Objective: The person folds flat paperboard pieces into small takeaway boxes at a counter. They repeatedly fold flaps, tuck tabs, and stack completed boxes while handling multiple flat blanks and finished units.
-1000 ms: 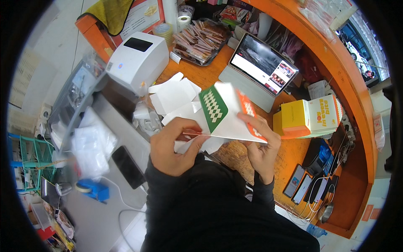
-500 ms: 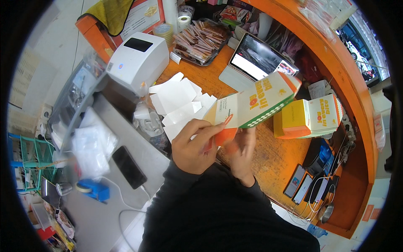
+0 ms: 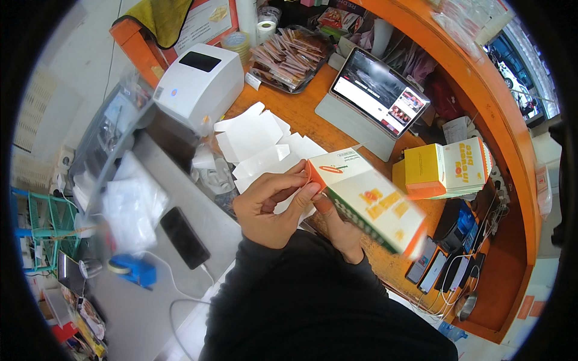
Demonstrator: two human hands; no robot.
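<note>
A partly folded cardboard food box (image 3: 376, 195), white with orange ends and a green checked side, is held between my hands above the wooden counter. My left hand (image 3: 271, 207) pinches the orange flap at its near-left end between thumb and fingers. From below, my right hand (image 3: 340, 231) grips the same end, its thumb against the flap and its other fingers partly hidden by the box. The box's far end points to the right and is smeared by motion. White unfolded box pieces (image 3: 250, 141) lie just beyond my left hand.
A stack of flat printed boxes (image 3: 424, 171) stands at the right. Behind are a tablet (image 3: 382, 87), a tray of sachets (image 3: 289, 60) and a white label printer (image 3: 201, 87). Several phones (image 3: 430, 271) with cables lie at lower right; another phone (image 3: 185, 237) and a blue tape dispenser (image 3: 133, 271) are left.
The box has swung from pointing up and right to pointing right and down. Both hands stay at its orange end, and the left fingers now pinch the flap. The tablet's picture has changed.
</note>
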